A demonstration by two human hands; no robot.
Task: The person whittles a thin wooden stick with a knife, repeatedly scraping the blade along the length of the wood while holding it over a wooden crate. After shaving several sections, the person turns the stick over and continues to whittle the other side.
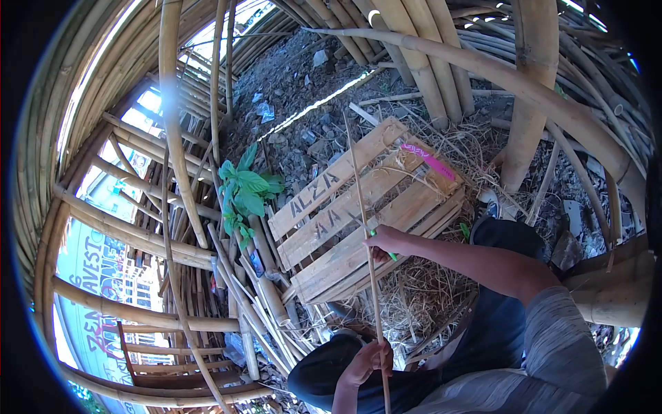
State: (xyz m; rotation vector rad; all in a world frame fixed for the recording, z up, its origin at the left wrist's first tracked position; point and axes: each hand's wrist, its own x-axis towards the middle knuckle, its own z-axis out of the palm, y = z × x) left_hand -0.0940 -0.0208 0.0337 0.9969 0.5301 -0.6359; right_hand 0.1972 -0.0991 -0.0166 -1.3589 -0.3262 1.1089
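Note:
A long thin bamboo strip (361, 196) runs upright through the picture, in front of a slatted wooden crate (345, 224) with black letters. My left hand (371, 360) is wrapped round the strip near its lower part, above my knee. Higher up, my right hand (383, 241) holds a knife (392, 256) with a green handle, its thin blade pointing up and left across the strip. The fingers of that hand are right beside the strip; whether they also press on it cannot be made out.
Bamboo poles (172, 124) frame the left side. A leafy green plant (245, 190) stands left of the crate. Thick bamboo posts (529, 103) rise at the right. Cut bamboo pieces (258, 297), dry straw (434, 290) and rubble (296, 90) cover the ground. A pink strip (431, 162) lies on the crate.

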